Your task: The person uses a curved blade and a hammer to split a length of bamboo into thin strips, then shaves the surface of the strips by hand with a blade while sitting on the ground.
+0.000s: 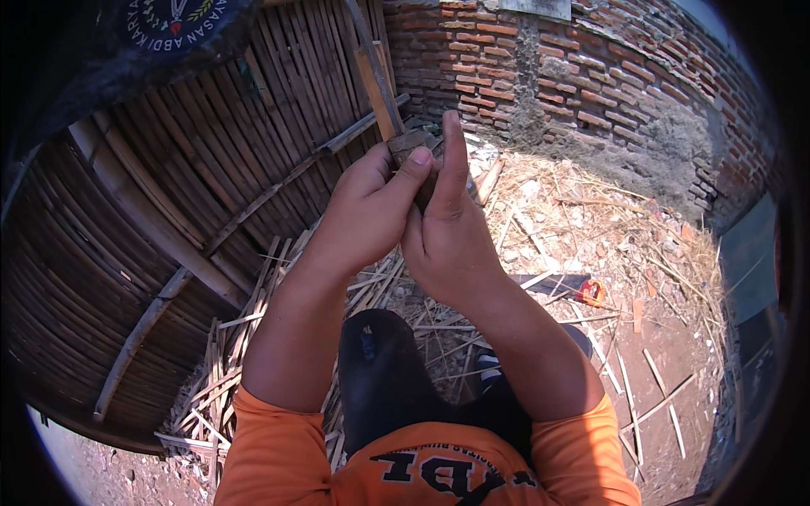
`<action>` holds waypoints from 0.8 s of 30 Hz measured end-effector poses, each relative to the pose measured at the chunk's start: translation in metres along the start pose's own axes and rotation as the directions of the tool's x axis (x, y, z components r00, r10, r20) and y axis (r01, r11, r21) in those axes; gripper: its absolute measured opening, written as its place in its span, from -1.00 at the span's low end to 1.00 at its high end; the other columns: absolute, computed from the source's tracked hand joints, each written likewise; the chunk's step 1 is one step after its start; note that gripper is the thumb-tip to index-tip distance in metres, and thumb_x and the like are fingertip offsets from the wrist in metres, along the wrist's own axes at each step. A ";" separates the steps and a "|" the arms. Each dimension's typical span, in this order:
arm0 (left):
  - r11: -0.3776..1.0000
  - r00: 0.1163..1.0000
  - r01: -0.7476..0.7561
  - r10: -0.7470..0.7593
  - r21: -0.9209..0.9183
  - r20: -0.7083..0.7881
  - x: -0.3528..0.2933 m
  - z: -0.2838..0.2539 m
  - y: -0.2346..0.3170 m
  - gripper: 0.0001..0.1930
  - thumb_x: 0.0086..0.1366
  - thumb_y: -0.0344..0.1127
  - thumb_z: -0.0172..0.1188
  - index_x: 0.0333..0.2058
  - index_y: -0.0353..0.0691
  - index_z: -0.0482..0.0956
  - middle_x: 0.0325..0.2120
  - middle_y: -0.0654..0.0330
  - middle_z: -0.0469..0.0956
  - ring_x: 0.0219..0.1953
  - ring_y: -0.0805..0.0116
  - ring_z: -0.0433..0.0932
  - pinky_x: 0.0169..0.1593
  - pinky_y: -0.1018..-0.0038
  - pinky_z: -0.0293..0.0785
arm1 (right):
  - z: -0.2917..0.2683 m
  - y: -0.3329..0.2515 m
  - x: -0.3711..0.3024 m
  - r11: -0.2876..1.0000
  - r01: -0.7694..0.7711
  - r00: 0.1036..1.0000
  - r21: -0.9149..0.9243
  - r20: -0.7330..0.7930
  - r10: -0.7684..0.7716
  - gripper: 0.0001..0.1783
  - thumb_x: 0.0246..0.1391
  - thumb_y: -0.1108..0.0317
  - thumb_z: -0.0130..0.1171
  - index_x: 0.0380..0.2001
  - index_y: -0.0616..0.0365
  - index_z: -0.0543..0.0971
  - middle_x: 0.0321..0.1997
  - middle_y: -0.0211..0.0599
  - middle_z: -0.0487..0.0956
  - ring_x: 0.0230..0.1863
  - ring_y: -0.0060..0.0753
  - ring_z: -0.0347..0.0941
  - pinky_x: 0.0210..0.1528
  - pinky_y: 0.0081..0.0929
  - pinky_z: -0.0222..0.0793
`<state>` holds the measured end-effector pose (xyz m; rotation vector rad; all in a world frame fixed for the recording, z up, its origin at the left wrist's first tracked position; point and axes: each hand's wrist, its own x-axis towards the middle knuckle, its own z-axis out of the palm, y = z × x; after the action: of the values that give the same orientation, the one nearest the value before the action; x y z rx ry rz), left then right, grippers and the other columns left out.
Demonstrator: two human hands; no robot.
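Both hands are raised together in front of me, around the near end of a long piece that points away. It shows a blocky grey-brown wooden end [408, 142], and beyond it an orange-brown wooden strip [379, 94] beside a long dark, slightly curved strip [364, 35]. Whether these are joined, I cannot tell. My left hand [371, 198] is closed on the blocky end, its thumb lying across it. Pressed against it is my right hand [451, 232], one digit pointing straight up. Its other fingers are mostly hidden, curled by the same piece.
On the ground at right lies a hand saw with an orange handle [593, 293]. Thin wood strips [224, 379] litter the floor around my legs. A bamboo-slat wall [202, 143] stands left, a brick wall [607, 76] ahead, with straw and rubble [540, 202] below it.
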<state>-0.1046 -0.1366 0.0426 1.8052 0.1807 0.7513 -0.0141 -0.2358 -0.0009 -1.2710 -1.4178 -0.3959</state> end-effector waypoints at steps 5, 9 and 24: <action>0.999 0.994 0.041 -0.039 0.014 -0.102 -0.025 -0.038 0.002 -0.55 0.57 -0.04 0.02 0.14 -0.34 0.46 -0.19 0.16 0.63 -0.12 0.39 0.60 0.04 0.37 0.52 | 0.008 0.022 0.000 0.937 -0.161 0.984 0.310 -0.027 0.178 -0.04 0.35 0.32 0.09 0.54 0.12 -0.29 0.14 0.06 0.42 0.13 -0.15 0.46 0.15 -0.22 0.37; 0.987 0.962 0.154 -0.162 -0.052 -0.220 -0.051 -0.052 0.019 -0.55 0.59 -0.05 -0.07 0.19 -0.31 0.42 -0.29 0.19 0.56 -0.22 0.38 0.60 0.01 0.35 0.54 | 0.039 0.059 0.014 0.954 -0.275 0.961 0.120 0.047 0.272 0.03 0.28 0.18 0.25 0.55 0.09 -0.19 0.33 0.10 0.27 0.25 -0.12 0.38 0.21 -0.13 0.36; 0.990 0.947 0.140 -0.135 -0.003 -0.292 -0.085 -0.102 0.028 -0.54 0.55 0.01 -0.04 0.15 -0.26 0.46 -0.45 0.35 0.43 -0.54 0.59 0.36 -0.52 0.59 0.25 | 0.117 0.073 0.044 0.975 -0.223 0.975 -0.010 -0.004 0.223 -0.82 0.25 0.29 0.23 -0.21 0.18 0.58 -0.32 0.02 0.61 -0.25 0.19 0.57 -0.22 -0.02 0.43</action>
<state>-0.2363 -0.1051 0.0525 1.6719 0.5051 0.9158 -0.0011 -0.0941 -0.0294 -1.4202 -1.2551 -0.2528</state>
